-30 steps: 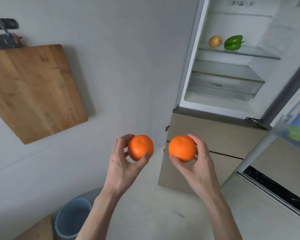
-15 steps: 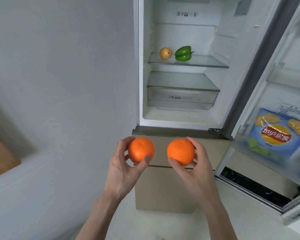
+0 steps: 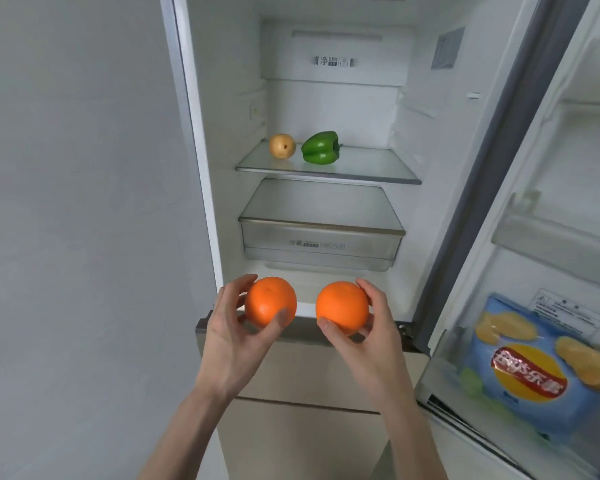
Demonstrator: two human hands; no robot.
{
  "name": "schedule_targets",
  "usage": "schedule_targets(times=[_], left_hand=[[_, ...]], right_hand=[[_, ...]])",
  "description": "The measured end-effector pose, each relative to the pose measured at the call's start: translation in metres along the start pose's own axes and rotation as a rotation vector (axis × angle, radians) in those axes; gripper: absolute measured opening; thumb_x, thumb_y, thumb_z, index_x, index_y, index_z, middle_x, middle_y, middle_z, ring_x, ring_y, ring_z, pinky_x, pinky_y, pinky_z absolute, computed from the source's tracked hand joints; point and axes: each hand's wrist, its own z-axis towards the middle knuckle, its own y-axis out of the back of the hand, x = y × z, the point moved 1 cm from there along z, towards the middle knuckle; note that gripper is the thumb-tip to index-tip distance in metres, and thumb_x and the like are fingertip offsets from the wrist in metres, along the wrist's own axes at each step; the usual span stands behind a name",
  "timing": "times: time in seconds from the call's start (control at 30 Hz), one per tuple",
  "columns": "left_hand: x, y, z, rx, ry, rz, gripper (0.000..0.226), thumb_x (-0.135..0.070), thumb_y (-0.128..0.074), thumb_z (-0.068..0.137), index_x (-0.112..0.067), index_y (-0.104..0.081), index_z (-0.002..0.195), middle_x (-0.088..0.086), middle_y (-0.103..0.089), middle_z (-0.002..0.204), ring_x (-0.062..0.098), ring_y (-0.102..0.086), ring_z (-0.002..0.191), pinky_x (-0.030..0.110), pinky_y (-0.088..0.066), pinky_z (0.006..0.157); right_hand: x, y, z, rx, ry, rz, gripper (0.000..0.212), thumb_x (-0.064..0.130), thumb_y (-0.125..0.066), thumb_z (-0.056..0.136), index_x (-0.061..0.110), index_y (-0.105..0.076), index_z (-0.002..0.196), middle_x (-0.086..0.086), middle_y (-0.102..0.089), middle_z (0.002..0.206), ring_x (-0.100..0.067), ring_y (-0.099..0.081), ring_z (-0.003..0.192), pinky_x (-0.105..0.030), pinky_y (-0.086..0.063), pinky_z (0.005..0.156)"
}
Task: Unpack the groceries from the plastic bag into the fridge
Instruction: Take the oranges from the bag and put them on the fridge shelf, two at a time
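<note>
The open fridge (image 3: 440,140) has swung to fill the view since a second ago, and both hands have come up to its lower edge. The left hand (image 3: 234,337) grips the left orange (image 3: 270,301), the right hand (image 3: 371,337) the right orange (image 3: 342,306), just apart. A yellow pear (image 3: 282,146) and green bell pepper (image 3: 320,147) sit on the glass shelf (image 3: 371,169); a blue chip bag (image 3: 537,368) stands in the door bin.

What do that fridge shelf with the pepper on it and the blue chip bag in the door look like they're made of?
The shelf looks like clear glass with a smooth finish: you can see through it to the drawer below, and its front edge shines. The chip bag looks like glossy printed plastic film, judging by its sheen and soft creases, though foil lining cannot be told.
</note>
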Motion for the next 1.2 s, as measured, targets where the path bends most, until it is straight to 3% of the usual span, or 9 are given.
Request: schedule_targets(times=[0.13, 0.23, 0.37, 0.5, 0.73, 0.93, 1.1, 1.2], left_hand=[[0.000, -0.021, 0.029, -0.015, 0.024, -0.033, 0.062, -0.052, -0.083, 0.071, -0.044, -0.053, 0.125, -0.016, -0.062, 0.126, 0.007, -0.064, 0.112, 0.022, -0.056, 0.082], [0.005, -0.031, 0.049, -0.017, 0.011, -0.007, 0.057, -0.041, -0.087, 0.077, -0.043, -0.053, 0.124, -0.019, -0.062, 0.124, 0.007, -0.064, 0.111, 0.018, -0.056, 0.078], [0.012, -0.039, 0.079, -0.028, -0.013, -0.003, 0.056, -0.044, -0.084, 0.075, -0.041, -0.054, 0.123, -0.022, -0.062, 0.122, 0.000, -0.061, 0.112, 0.010, -0.052, 0.082], [0.023, -0.050, 0.115, -0.030, -0.029, -0.023, 0.054, -0.031, -0.088, 0.081, -0.042, -0.054, 0.122, -0.019, -0.061, 0.123, -0.004, -0.060, 0.112, 0.007, -0.050, 0.083], [0.047, -0.056, 0.188, -0.039, -0.063, -0.035, 0.056, -0.035, -0.088, 0.077, -0.036, -0.057, 0.124, -0.012, -0.059, 0.124, 0.002, -0.061, 0.112, 0.008, -0.049, 0.085], [0.064, -0.062, 0.243, -0.064, -0.071, -0.045, 0.054, -0.033, -0.088, 0.076, -0.031, -0.059, 0.121, -0.013, -0.062, 0.120, -0.003, -0.061, 0.108, 0.011, -0.051, 0.086], [0.079, -0.069, 0.266, -0.081, -0.074, 0.042, 0.061, -0.052, -0.082, 0.072, -0.028, -0.061, 0.124, -0.012, -0.065, 0.117, -0.007, -0.059, 0.105, 0.000, -0.041, 0.080], [0.082, -0.073, 0.276, -0.098, -0.062, 0.070, 0.060, -0.049, -0.086, 0.074, -0.028, -0.062, 0.124, -0.012, -0.066, 0.116, -0.003, -0.060, 0.105, 0.000, -0.039, 0.078]], right_hand=[[-0.004, 0.002, 0.041, -0.024, -0.035, 0.052, 0.085, 0.047, -0.085, 0.076, 0.051, -0.033, 0.143, 0.019, -0.044, 0.140, -0.010, -0.060, 0.116, -0.026, -0.052, 0.090], [-0.013, -0.002, 0.068, -0.034, -0.030, 0.045, 0.078, 0.047, -0.086, 0.076, 0.054, -0.036, 0.136, 0.025, -0.046, 0.132, -0.009, -0.060, 0.112, -0.025, -0.048, 0.087], [-0.022, -0.010, 0.098, -0.038, -0.002, 0.040, 0.076, 0.048, -0.087, 0.074, 0.056, -0.037, 0.131, 0.030, -0.043, 0.132, -0.010, -0.058, 0.116, -0.019, -0.048, 0.087], [-0.030, -0.018, 0.129, -0.060, 0.012, 0.018, 0.082, 0.044, -0.088, 0.073, 0.044, -0.041, 0.140, 0.018, -0.043, 0.143, -0.016, -0.057, 0.123, -0.034, -0.056, 0.096], [-0.021, -0.047, 0.198, -0.078, 0.031, 0.016, 0.084, 0.050, -0.085, 0.076, 0.046, -0.038, 0.145, 0.016, -0.051, 0.137, 0.001, -0.057, 0.117, -0.015, -0.047, 0.083], [-0.035, -0.067, 0.245, -0.131, 0.019, -0.002, 0.080, 0.047, -0.086, 0.078, 0.040, -0.042, 0.144, 0.014, -0.055, 0.135, -0.003, -0.059, 0.118, -0.023, -0.049, 0.093], [-0.048, -0.069, 0.274, -0.191, 0.031, -0.079, 0.077, 0.041, -0.087, 0.077, 0.031, -0.049, 0.143, 0.009, -0.051, 0.136, -0.012, -0.060, 0.115, -0.028, -0.050, 0.096], [-0.053, -0.072, 0.291, -0.179, 0.017, -0.106, 0.077, 0.044, -0.087, 0.076, 0.031, -0.049, 0.141, 0.009, -0.050, 0.135, -0.014, -0.060, 0.115, -0.032, -0.052, 0.098]])
